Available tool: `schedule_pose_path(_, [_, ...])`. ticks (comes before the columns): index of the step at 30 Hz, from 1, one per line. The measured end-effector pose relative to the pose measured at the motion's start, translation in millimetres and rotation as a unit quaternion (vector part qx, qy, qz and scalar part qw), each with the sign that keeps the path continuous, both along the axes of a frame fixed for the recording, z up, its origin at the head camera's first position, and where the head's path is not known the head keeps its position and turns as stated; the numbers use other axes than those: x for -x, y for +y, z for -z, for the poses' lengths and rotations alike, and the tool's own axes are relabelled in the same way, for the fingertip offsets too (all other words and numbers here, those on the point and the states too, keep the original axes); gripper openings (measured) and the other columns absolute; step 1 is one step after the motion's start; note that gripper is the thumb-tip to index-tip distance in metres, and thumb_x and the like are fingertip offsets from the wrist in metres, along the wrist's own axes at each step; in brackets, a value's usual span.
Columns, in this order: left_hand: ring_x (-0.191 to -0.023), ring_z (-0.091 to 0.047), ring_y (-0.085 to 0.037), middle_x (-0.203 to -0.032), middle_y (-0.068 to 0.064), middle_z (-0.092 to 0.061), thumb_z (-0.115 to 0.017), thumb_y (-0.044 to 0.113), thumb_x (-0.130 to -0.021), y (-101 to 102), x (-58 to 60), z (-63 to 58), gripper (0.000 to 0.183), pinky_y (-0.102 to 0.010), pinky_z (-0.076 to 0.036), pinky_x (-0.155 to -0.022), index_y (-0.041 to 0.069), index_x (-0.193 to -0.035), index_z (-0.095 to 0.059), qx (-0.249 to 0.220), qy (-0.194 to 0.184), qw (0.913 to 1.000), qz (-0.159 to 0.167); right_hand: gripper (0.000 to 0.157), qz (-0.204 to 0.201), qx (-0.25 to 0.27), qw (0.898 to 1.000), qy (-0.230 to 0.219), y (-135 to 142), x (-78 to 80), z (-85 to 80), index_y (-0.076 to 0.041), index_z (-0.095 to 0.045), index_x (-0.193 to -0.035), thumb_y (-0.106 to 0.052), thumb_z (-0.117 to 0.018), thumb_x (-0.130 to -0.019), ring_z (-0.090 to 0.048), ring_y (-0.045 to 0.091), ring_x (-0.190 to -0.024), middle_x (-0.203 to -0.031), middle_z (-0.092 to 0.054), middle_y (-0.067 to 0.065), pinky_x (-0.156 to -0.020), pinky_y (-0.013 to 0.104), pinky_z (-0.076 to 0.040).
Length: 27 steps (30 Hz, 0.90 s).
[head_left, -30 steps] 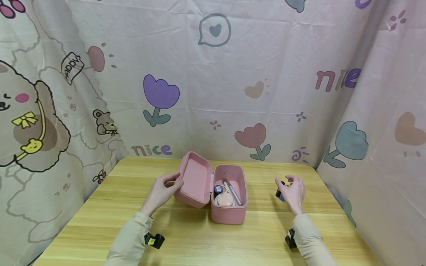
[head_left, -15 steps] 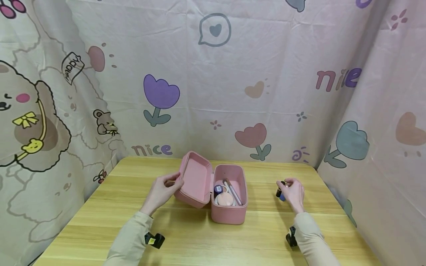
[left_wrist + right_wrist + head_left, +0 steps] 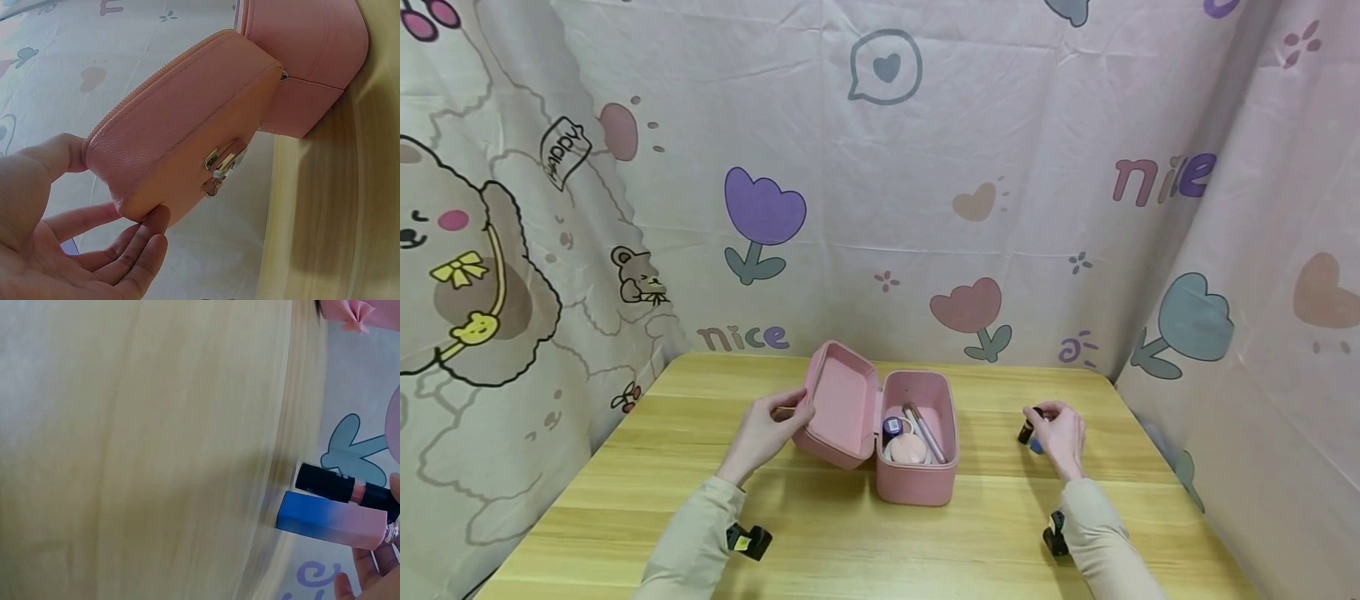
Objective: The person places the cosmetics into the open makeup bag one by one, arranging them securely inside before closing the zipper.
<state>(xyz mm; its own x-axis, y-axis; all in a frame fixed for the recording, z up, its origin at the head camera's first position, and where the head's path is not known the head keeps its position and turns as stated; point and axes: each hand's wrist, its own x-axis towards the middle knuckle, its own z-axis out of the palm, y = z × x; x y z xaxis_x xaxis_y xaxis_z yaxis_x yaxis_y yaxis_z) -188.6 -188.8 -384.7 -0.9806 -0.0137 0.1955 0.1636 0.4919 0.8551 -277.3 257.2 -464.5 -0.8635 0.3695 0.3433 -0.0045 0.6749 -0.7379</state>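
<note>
My left hand [image 3: 765, 435] pinches the outer edge of the raised lid [image 3: 841, 402] of a pink cosmetic case [image 3: 916, 485]. In the left wrist view, the thumb sits on the zipped rim and fingertips touch the lid's outer face by a metal clasp [image 3: 222, 165]. My right hand [image 3: 1062, 433] pinches the upper end of a small black lip gloss tube [image 3: 325, 481], which leans. Beside it a blue-to-pink square lip gloss tube [image 3: 331, 519] stands upright, largely behind the hand in the head view. Whether the black tube touches the table cannot be told.
Inside the case lie a peach powder puff [image 3: 907, 449], a dark blue small jar [image 3: 892, 427] and a makeup brush [image 3: 925, 432]. The case stands mid-table on the wooden table [image 3: 820, 550]. Printed curtains [image 3: 880, 200] enclose the back and sides.
My right thumb and fingers have closed on the black tube, which now tilts with its base shifted slightly left. My left hand and the lid stay put.
</note>
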Motion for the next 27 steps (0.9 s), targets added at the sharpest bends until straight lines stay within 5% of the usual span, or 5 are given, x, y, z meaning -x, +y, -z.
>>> schedule_pose_path(9, [-0.114, -0.069, -0.034, -0.131, -0.023, -0.066, -0.068, 0.022, -0.096, -0.1, -0.2, 0.2, 0.049, -0.015, -0.052, -0.08, 0.0, -0.138, -0.059, -0.001, 0.001, 1.0, 0.001, 0.028, -0.01, 0.038, 0.998, 0.043, -5.9, 3.5, -7.2, 0.0, -0.071, -0.105, -0.025, -0.073, -0.092, -0.065, 0.039, -0.101, -0.105, -0.073, 0.024, -0.088, 0.044, -0.042])
schedule_pose_path(17, [-0.115, -0.069, -0.035, -0.132, -0.023, -0.066, -0.068, 0.023, -0.096, -0.1, 0.1, 0.4, 0.049, -0.018, -0.053, -0.082, 0.0, -0.138, -0.059, 0.0, 0.001, 1.0, 0.0, 0.024, -0.025, 0.074, 0.992, 0.104, -20.5, 7.1, -21.2, 0.003, -0.072, -0.109, -0.014, -0.074, -0.09, -0.07, 0.038, -0.096, -0.105, -0.074, 0.026, -0.101, 0.047, -0.044])
schedule_pose_path(21, [-0.115, -0.069, -0.035, -0.132, -0.023, -0.066, -0.068, 0.023, -0.096, -0.2, 0.1, 0.2, 0.049, -0.02, -0.055, -0.083, 0.0, -0.138, -0.059, 0.001, 0.0, 1.0, -0.002, 0.026, -0.039, 0.106, 0.987, 0.11, -28.7, 8.9, -28.0, 0.002, -0.072, -0.11, -0.012, -0.076, -0.089, -0.068, 0.007, -0.08, -0.107, -0.074, 0.025, -0.095, 0.028, -0.05])
schedule_pose_path(24, [-0.115, -0.069, -0.035, -0.131, -0.023, -0.066, -0.068, 0.023, -0.096, -0.1, 0.0, 0.0, 0.049, -0.021, -0.056, -0.083, 0.0, -0.138, -0.059, 0.001, 0.001, 1.0, -0.002, 0.026, -0.059, 0.147, 0.981, 0.115, -34.7, 9.8, -31.7, 0.002, -0.072, -0.111, -0.011, -0.076, -0.089, -0.058, -0.014, -0.074, -0.107, -0.074, 0.025, -0.075, 0.008, -0.05])
schedule_pose_path(27, [-0.114, -0.069, -0.035, -0.131, -0.023, -0.067, -0.068, 0.023, -0.096, -0.2, 0.3, 0.2, 0.049, -0.019, -0.055, -0.083, 0.0, -0.138, -0.059, 0.0, 0.001, 1.0, 0.0, 0.026, -0.075, 0.178, 0.974, 0.119, -40.9, 10.7, -35.2, 0.004, -0.071, -0.111, -0.01, -0.076, -0.089, -0.057, -0.018, -0.074, -0.109, -0.072, 0.027, -0.07, 0.002, -0.048])
